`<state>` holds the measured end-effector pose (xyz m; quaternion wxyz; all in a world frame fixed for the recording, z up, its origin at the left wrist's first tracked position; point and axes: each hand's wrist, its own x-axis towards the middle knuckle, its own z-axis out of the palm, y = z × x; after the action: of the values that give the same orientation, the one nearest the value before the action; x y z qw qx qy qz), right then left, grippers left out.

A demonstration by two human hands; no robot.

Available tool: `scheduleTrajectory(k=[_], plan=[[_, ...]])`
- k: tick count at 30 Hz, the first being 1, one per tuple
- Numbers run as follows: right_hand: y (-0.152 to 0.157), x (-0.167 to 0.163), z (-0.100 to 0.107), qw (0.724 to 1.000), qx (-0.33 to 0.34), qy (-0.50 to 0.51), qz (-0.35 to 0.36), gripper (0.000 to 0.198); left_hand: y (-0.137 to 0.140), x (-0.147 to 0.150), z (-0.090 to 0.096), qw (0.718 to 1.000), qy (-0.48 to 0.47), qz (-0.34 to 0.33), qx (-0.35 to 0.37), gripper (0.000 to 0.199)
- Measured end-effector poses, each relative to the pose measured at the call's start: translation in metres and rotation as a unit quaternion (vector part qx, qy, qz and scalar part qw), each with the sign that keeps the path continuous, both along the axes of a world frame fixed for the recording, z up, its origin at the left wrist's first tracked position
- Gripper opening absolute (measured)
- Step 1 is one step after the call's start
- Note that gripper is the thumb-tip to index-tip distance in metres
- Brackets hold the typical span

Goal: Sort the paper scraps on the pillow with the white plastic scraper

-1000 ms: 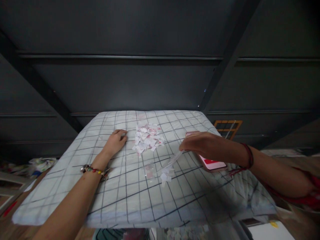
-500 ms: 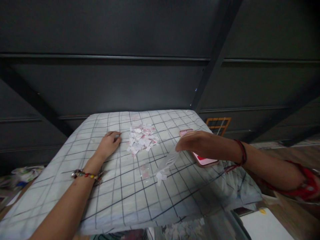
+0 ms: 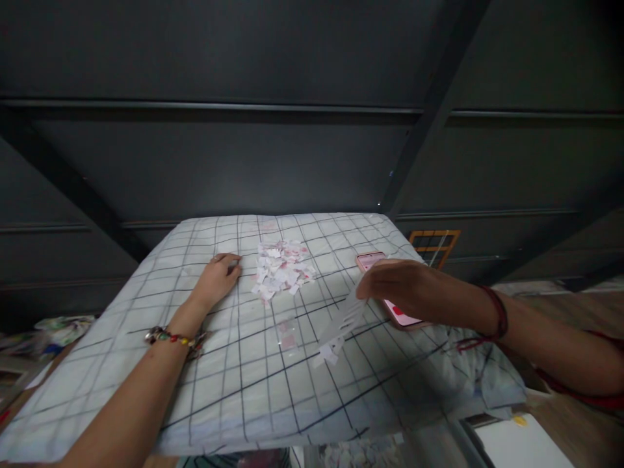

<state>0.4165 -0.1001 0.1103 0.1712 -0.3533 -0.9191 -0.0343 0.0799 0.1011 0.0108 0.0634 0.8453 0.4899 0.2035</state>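
My left hand (image 3: 218,281) rests on the checked cloth left of a heap of small white and pinkish paper scraps (image 3: 283,270), apart from it. Its fingers are loosely bent, with nothing in them. My right hand (image 3: 397,286) hovers over the right side, closed on the upper end of a translucent plastic bag (image 3: 347,315). The bag hangs slanted down to the left, and a few white paper pieces (image 3: 329,352) show at its lower end. A small clear packet (image 3: 288,336) lies flat between the heap and the bag.
Partly under my right hand lies a phone (image 3: 407,318) with a pink screen. The checked cloth (image 3: 234,390) covers the table. Below its front edge stands a clear container of paper scraps (image 3: 363,453), with a white box (image 3: 521,445) to the right. A dark panelled wall (image 3: 253,169) rises behind.
My right hand has moved slightly right with the bag, whose lower end now hangs farther from the small packet. The left hand stays by the heap. The camera has turned a little.
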Motion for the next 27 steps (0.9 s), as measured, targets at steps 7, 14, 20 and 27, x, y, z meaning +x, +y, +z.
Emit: scheduleTrajectory(k=[7, 14, 20, 27], plan=[[-0.004, -0.008, 0.005, 0.999, 0.04, -0.036, 0.006, 0.039, 0.001, 0.0, -0.001, 1.0, -0.007, -0.002, 0.004, 0.041], [-0.002, -0.017, 0.008, 0.997, 0.054, -0.036, -0.029, 0.035, 0.001, 0.0, -0.001, 1.0, -0.01, 0.004, 0.004, 0.041], [0.013, -0.007, 0.005, 0.984, 0.119, 0.021, -0.128, 0.028, -0.001, 0.0, 0.002, 1.0, -0.006, 0.005, -0.006, 0.043], [0.031, -0.026, -0.004, 0.977, 0.159, -0.037, -0.137, 0.037, -0.001, -0.001, 0.001, 1.0, -0.015, 0.004, -0.002, 0.042]])
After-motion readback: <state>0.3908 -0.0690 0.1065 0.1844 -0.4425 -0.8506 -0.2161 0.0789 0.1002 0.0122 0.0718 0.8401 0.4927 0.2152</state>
